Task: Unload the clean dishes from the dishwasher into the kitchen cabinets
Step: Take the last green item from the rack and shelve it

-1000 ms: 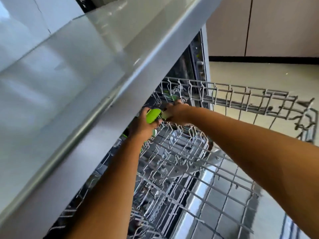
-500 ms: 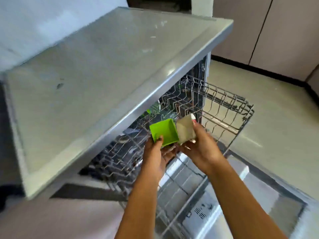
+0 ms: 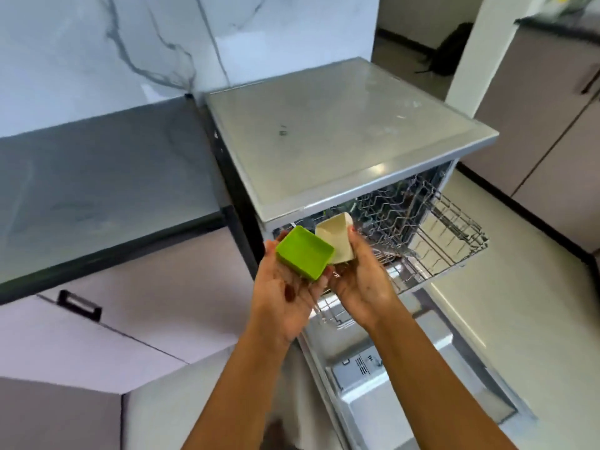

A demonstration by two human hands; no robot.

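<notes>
In front of the open dishwasher (image 3: 341, 131), near the middle of the view, the person holds two small square bowls above the pulled-out wire rack (image 3: 435, 235). The left hand (image 3: 285, 287) is turned palm up, its fingers curled under a green bowl (image 3: 305, 254) and its thumb against the bowl's left side. The right hand (image 3: 360, 280) grips a cream bowl (image 3: 336, 240), tilted so that its opening faces left, with the thumb pressed on its far right edge. The two bowls sit side by side, the green one overlapping the cream one's near corner. Below the hands the dishwasher door (image 3: 406, 368) lies folded down towards the person. To the left runs a dark counter (image 3: 97, 177) under a marbled wall (image 3: 130, 43), and beneath it is a pale cabinet with a black handle (image 3: 79, 305). To the right lies a light floor (image 3: 519, 287).
</notes>
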